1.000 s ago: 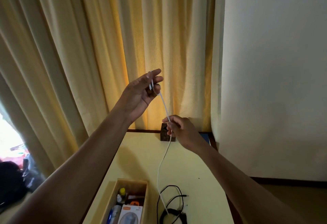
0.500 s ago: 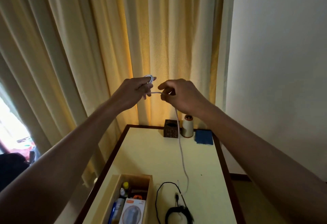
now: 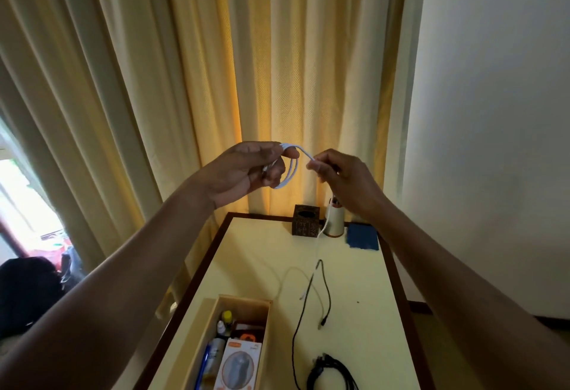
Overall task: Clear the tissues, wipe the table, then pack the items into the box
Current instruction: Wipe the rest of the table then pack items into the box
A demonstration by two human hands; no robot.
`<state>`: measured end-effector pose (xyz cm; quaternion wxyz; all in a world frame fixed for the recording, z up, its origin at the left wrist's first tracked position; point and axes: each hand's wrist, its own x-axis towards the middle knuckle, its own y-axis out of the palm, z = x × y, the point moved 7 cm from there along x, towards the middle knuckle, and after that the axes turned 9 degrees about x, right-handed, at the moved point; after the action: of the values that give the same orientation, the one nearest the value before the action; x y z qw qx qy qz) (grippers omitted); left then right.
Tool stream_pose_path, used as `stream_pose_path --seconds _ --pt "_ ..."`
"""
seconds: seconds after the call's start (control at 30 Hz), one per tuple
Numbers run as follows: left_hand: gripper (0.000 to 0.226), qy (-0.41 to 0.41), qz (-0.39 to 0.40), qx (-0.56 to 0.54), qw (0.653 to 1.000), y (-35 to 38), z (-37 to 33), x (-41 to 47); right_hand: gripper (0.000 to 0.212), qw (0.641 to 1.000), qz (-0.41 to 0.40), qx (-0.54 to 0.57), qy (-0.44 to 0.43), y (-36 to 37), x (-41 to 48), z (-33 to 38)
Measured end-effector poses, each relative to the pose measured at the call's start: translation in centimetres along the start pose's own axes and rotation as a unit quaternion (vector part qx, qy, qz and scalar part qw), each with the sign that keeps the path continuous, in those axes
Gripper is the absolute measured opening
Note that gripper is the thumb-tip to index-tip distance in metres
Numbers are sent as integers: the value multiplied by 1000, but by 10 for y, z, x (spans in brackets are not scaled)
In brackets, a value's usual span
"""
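Observation:
Both hands are raised in front of the curtain, above the yellow table (image 3: pixel 364 321). My left hand (image 3: pixel 243 170) holds small loops of a white cable (image 3: pixel 291 170) wound around its fingers. My right hand (image 3: pixel 342 173) pinches the same cable just right of the loops. From there the cable hangs down, and its loose end lies on the table. An open wooden box (image 3: pixel 246 305) at the near left holds bottles, a pen and a small white carton. A black cable (image 3: pixel 327 291) trails across the table to a coil at the front edge.
At the table's far end stand a dark tissue box (image 3: pixel 305 220), a pale cylindrical holder (image 3: pixel 334 223) and a folded blue cloth (image 3: pixel 362 237). Yellow curtains (image 3: pixel 216 65) hang behind. A white wall (image 3: pixel 493 112) is on the right. Dark bags lie on the floor at left.
More white cable has been wound into loops on my left hand. My right hand shifted slightly right along it. The hanging tail has shortened and its end has slid farther up the table.

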<state>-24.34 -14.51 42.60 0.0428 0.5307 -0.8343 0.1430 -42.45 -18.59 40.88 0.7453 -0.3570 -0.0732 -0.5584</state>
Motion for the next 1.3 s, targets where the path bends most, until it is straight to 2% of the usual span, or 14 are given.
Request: stream_pose_path --seconds 0.17,0.27,0.33,0.43,0.53,0.6,0.67,0.73,0.9,1.03,1.13,1.23,1.3 --pt "33 16 -38 -184 982 16 7 12 18 997 10 38 67 39 -26 -33" --pt "36 35 -95 -224 969 13 12 20 19 993 32 61 100 64 -45 -52" --pt "33 37 -152 -192 969 8 17 21 21 991 56 53 113 78 -57 -59" --pt "33 27 -221 -53 973 1 30 18 26 986 96 51 129 92 -67 -60" --pt "28 23 -236 66 969 -1 44 12 32 981 133 61 129 101 -70 -48" --pt "24 16 -224 197 954 0 50 8 34 976 146 78 141 101 -70 -41" --pt "17 13 -184 380 907 2 56 3 26 977 148 81 129 93 -68 -34" --pt "20 7 -129 469 874 4 68 -3 20 983 141 53 102 82 -63 -28" --pt "26 -68 -53 462 883 0 92 -25 28 991 102 -16 90 60 -60 -30" --pt "31 -152 23 431 889 5 112 -38 18 991 89 0 97 63 -67 -43" --pt "23 -148 85 420 891 18 119 -47 15 994 85 9 72 69 -73 -47" --pt "23 -137 75 333 930 21 120 -52 13 990 117 -1 83 82 -81 -59" --pt "24 -127 65 310 940 21 122 -56 10 985 141 1 97 89 -92 -70"
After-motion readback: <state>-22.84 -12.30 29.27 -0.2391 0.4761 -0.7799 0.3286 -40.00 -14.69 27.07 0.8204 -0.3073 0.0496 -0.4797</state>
